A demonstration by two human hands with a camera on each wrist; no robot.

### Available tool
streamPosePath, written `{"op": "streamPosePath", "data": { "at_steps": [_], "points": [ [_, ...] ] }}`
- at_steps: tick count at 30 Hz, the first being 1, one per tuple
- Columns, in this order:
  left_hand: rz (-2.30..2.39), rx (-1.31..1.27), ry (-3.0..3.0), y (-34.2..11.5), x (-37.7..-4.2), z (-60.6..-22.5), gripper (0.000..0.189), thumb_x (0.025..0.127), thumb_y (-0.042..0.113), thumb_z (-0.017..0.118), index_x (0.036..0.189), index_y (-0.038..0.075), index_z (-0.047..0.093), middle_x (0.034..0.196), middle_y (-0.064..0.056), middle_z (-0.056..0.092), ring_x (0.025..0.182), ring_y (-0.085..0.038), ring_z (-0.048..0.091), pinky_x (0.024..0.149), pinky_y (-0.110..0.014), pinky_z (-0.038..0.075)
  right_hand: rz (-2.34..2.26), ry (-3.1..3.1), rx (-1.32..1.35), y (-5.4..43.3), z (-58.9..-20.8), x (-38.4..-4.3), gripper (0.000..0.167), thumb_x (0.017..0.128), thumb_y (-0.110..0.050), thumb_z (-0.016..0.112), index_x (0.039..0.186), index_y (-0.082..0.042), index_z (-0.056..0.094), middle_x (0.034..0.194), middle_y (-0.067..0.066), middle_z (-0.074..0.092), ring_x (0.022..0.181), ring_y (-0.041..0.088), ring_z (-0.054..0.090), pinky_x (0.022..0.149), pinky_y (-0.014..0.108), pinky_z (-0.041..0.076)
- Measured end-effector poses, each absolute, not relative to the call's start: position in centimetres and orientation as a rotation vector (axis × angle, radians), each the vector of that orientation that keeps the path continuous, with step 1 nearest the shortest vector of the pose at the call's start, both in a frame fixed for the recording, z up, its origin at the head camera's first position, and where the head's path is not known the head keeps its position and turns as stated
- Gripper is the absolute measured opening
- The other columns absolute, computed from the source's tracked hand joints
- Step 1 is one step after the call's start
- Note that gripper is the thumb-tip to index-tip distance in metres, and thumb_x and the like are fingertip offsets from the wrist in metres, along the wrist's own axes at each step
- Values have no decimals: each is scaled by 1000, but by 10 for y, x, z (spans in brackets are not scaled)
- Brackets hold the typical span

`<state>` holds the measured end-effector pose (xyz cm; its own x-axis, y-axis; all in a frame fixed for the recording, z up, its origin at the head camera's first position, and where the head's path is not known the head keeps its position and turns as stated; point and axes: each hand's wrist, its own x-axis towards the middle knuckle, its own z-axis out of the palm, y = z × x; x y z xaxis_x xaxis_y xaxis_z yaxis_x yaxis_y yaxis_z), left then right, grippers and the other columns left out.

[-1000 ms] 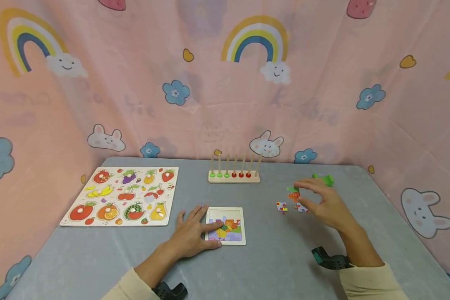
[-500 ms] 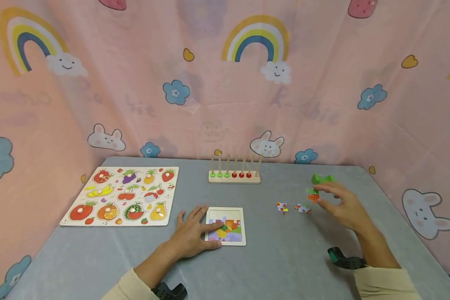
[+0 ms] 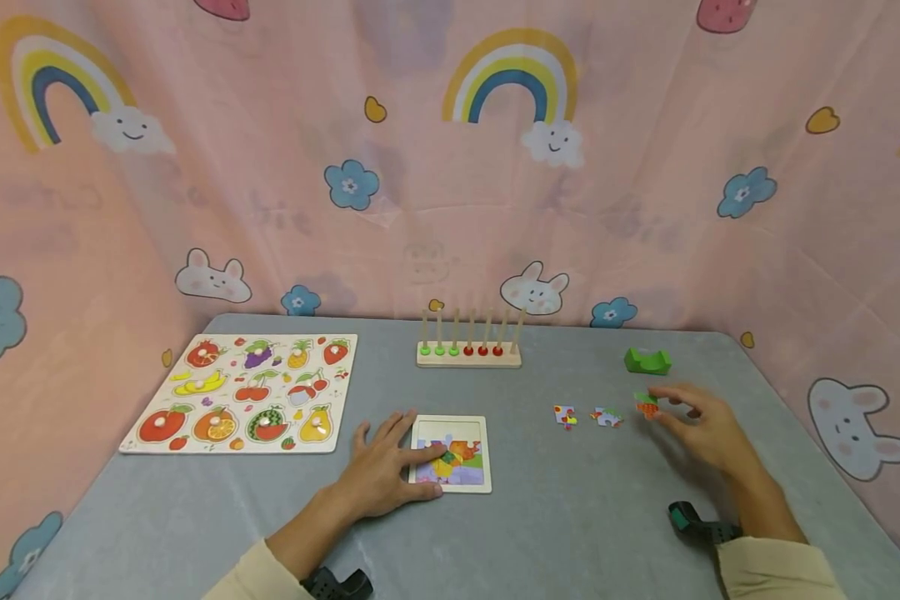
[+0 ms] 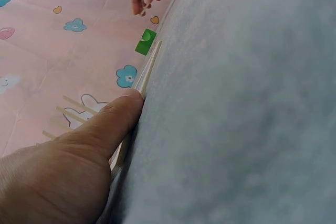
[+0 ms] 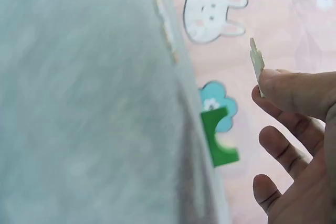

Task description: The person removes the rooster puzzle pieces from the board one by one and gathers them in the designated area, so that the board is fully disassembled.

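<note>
My left hand (image 3: 378,475) rests on a small square puzzle tray (image 3: 450,422), fingers spread. Its index finger lies over the joined picture pieces (image 3: 465,471), and the thumb touches the lower edge. In the left wrist view that thumb (image 4: 113,121) reaches along the pale rim. My right hand (image 3: 708,429), raised over the right side of the table, pinches a jigsaw piece (image 3: 646,405) printed green and orange. The right wrist view shows this piece (image 5: 256,64) edge-on between thumb and index finger, the other fingers loosely bent. Two loose jigsaw pieces, one lilac and yellow (image 3: 565,416), one lilac (image 3: 607,417), lie left of it.
A green block (image 3: 647,362) with a curved hollow sits behind the right hand. At the back middle stands a wooden peg stand (image 3: 468,361) with green and red beads. A white fruit puzzle board (image 3: 270,448) lies at the left. A pink printed cloth hangs behind the table.
My right hand has moved to the right and slightly nearer with the jigsaw piece, uncovering the lilac piece and the green block. The left hand has stayed put on the tray.
</note>
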<state>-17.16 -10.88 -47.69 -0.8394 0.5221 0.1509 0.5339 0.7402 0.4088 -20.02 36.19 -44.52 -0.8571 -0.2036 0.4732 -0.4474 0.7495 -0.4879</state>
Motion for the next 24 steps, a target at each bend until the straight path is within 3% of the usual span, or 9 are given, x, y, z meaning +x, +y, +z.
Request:
{"op": "streamPosePath", "data": {
  "at_steps": [4,9,16,19,24],
  "points": [
    [-697,-879,-2910,-109,-171,-477,60,80,66,64,131,35,62,152,-18,29,139,-38,22,99,-69,4,849,-2594,474,365,-453,-200,32,84,-2,73,115,0,67,111,12,65,96,18,53,72,31,41],
    [-687,-879,-2913,-109,-172,-477,60,80,66,64,131,35,62,152,-18,29,139,-37,22,99,-69,5,878,-2638,445,368,-457,-200,33,84,2,72,116,1,66,112,15,65,100,34,56,78,26,44],
    [-697,-880,-2911,-108,-172,-475,59,80,63,66,131,34,62,152,-18,29,139,-38,23,98,-70,5,885,-2643,456,373,-464,-203,33,82,4,73,114,2,67,111,17,65,100,6,53,78,12,37],
    [-701,-882,-2909,-108,-171,-475,59,80,63,66,131,34,63,152,-18,30,139,-38,22,98,-70,5,847,-2656,447,374,-467,-204,33,80,5,73,112,2,68,109,18,65,102,12,54,81,17,37],
    [-711,-881,-2907,-108,-170,-474,59,80,62,67,130,33,63,152,-19,29,139,-39,22,98,-70,5,782,-2701,432,374,-469,-204,32,80,5,73,112,4,67,110,22,64,105,39,53,86,43,38]
  ]
}}
